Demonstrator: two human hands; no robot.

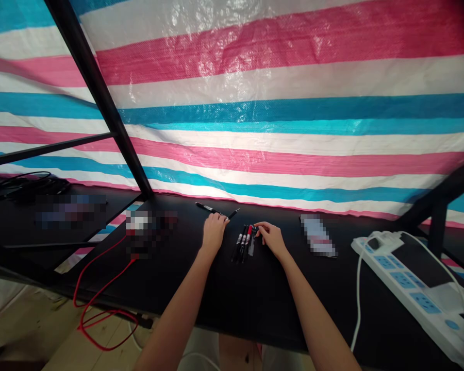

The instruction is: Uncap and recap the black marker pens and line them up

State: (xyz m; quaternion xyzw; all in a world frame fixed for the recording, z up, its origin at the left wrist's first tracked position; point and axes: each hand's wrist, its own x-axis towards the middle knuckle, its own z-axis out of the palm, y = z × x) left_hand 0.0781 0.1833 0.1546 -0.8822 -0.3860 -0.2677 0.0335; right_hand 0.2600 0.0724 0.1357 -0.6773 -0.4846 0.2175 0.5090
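Note:
On a black table [224, 299], my left hand [213, 230] is curled round a black pen [232, 213] whose tip sticks out to the right of my fingers. Another black pen [206, 207] lies just behind that hand. My right hand [269, 236] rests on the table with its fingertips pinched on the rightmost of several markers [244, 242], which lie side by side between my two hands. One of those markers has a red body, the others are black.
A white and blue power strip [410, 286] with a white cable lies at the right. Red wires [100, 299] hang off the table's left front edge. A black frame post [100, 98] rises at the left, against a striped tarp [278, 103]. Black cables [27, 185] lie far left.

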